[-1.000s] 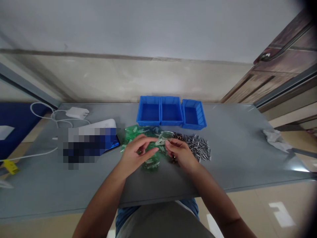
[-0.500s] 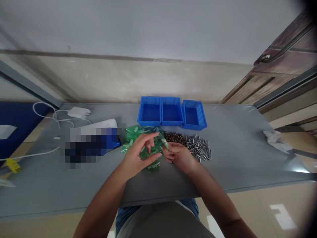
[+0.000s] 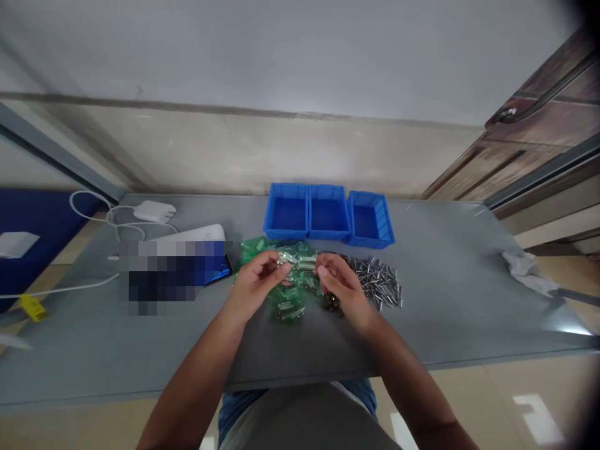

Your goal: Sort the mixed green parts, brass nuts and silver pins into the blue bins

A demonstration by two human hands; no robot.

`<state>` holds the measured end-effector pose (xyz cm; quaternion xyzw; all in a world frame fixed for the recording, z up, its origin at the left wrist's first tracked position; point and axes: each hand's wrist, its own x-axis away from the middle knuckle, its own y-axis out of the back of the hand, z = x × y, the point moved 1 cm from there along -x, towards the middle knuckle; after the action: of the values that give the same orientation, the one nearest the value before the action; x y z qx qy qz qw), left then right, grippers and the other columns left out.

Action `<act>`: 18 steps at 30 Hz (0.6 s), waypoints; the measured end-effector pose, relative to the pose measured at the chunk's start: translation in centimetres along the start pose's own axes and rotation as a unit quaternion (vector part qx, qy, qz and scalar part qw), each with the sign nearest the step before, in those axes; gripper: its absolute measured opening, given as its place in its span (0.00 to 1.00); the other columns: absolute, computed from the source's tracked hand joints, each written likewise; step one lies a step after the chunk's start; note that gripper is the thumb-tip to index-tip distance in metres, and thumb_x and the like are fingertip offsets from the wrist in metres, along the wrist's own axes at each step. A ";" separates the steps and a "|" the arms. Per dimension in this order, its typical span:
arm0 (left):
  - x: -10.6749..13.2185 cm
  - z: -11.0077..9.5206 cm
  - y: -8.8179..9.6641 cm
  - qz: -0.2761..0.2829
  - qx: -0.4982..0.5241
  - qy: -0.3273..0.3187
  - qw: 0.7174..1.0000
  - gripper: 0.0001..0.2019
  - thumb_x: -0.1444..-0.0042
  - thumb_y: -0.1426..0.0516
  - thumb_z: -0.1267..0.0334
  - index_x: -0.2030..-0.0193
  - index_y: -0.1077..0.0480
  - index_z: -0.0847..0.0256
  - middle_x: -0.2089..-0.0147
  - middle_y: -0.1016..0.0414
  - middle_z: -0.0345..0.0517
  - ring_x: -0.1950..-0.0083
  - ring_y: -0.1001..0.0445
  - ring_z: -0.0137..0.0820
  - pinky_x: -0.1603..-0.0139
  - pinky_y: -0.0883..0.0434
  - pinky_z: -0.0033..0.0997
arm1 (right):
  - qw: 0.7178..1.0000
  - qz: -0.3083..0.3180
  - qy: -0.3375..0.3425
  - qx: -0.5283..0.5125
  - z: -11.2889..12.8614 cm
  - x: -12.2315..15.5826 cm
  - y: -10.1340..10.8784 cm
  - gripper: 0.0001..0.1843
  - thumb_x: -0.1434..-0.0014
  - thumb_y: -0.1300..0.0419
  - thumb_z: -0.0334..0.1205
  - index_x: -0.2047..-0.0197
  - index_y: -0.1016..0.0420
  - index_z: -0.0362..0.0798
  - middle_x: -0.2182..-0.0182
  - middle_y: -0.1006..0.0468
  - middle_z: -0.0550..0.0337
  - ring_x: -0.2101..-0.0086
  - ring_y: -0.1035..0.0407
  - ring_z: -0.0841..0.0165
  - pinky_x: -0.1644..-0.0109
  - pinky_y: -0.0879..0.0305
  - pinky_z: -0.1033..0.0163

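Observation:
A small clear plastic bag with shiny metal pieces (image 3: 300, 262) is stretched between my two hands, above the pile of green plastic bags (image 3: 288, 307). On its left side, my left hand (image 3: 259, 281) pinches the bag between thumb and fingers. At its other side, the fingertips of my right hand (image 3: 342, 284) are closed on it. Dark brass-coloured small parts (image 3: 332, 302) lie under and beside my right hand, partly hidden by it. Right of them spreads a heap of silver rivet-like pins (image 3: 379, 284).
Three blue bins (image 3: 329, 236) stand in a row behind the piles. On the left are a white power bank (image 3: 213, 233), a blurred dark item, a charger (image 3: 154, 211) and its cable. A crumpled white tissue (image 3: 527, 272) lies at the table's right end.
My left hand has gone from spread fingers to pinching the bag. My right hand has shifted slightly, and the metal-filled bag now shows stretched between both hands.

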<state>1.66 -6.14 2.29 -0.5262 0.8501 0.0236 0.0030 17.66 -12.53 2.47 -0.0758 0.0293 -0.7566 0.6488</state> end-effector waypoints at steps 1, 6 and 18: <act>0.0 0.1 -0.2 0.010 0.019 0.015 1.000 0.09 0.49 0.43 0.59 0.66 0.34 0.63 0.74 0.34 0.37 0.73 0.31 0.26 0.70 0.27 0.29 | 1.000 0.004 0.012 0.018 0.0 0.1 -0.1 0.12 0.49 0.42 0.46 0.62 0.33 0.51 0.69 0.33 0.62 0.72 0.40 0.73 0.69 0.42 0.67; 0.0 0.2 -0.9 0.042 -0.034 -0.013 0.998 0.08 0.49 0.43 0.61 0.63 0.34 0.62 0.70 0.30 0.40 0.68 0.28 0.28 0.66 0.28 0.30 | 0.993 -0.042 0.067 0.091 -0.3 0.2 0.1 0.08 0.48 0.43 0.40 0.63 0.28 0.51 0.67 0.28 0.59 0.67 0.34 0.69 0.62 0.38 0.62; 0.2 -1.2 0.9 -0.028 -0.198 -0.180 0.963 0.08 0.48 0.44 0.67 0.60 0.32 0.58 0.57 0.33 0.47 0.59 0.30 0.31 0.55 0.32 0.36 | 0.960 -0.143 0.167 0.173 1.6 1.2 0.3 0.03 0.50 0.41 0.36 0.70 0.27 0.52 0.72 0.27 0.60 0.69 0.34 0.66 0.63 0.38 0.59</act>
<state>0.80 -5.99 3.49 -0.5267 0.7990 0.2854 0.0526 18.03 -13.71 4.07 0.1614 -0.0051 -0.8372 0.5226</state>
